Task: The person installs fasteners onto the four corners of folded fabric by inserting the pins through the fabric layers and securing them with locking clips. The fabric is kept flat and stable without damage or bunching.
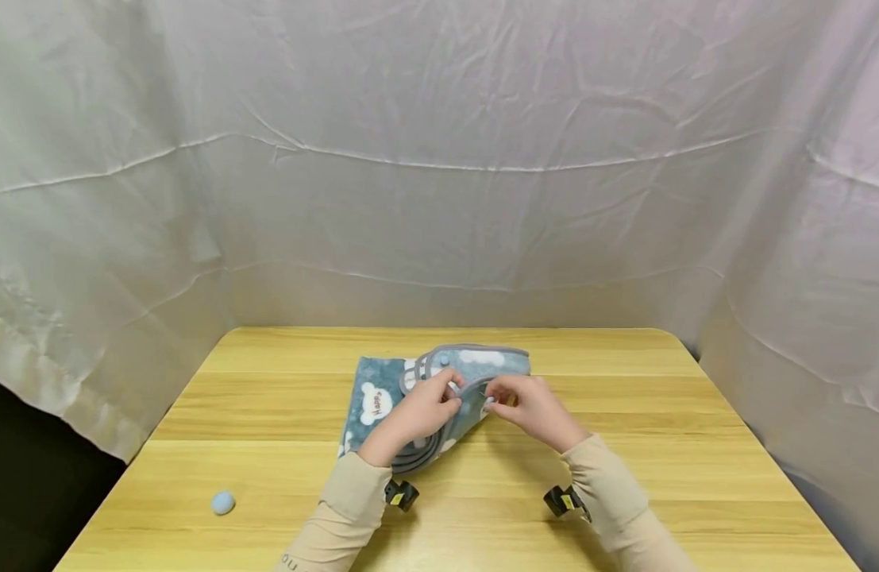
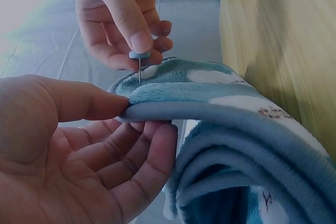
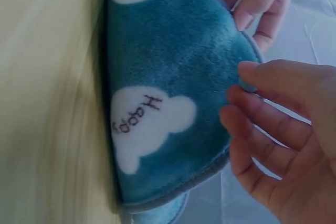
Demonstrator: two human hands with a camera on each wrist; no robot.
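A teal fleece blanket [image 1: 376,380] with grey binding and white shapes lettered "Happy" lies partly rolled and folded on the table. My left hand [image 1: 422,409] pinches its grey-bound edge [image 2: 199,113] between thumb and fingers, lifting that part. Opposite it, my right hand [image 1: 530,403] holds the small blue head of a pin [image 2: 139,55] between thumb and forefinger. In the left wrist view the pin's thin metal shaft points down, its tip right at the fleece beside my left thumb. Another round blue head [image 1: 445,361] shows on the upper fold of the blanket.
A light blue rounded piece [image 1: 222,502] lies at the front left of the wooden table [image 1: 267,397]. Pale cloth curtains [image 1: 439,222] hang behind the table and along its sides. Each wrist carries a small black camera.
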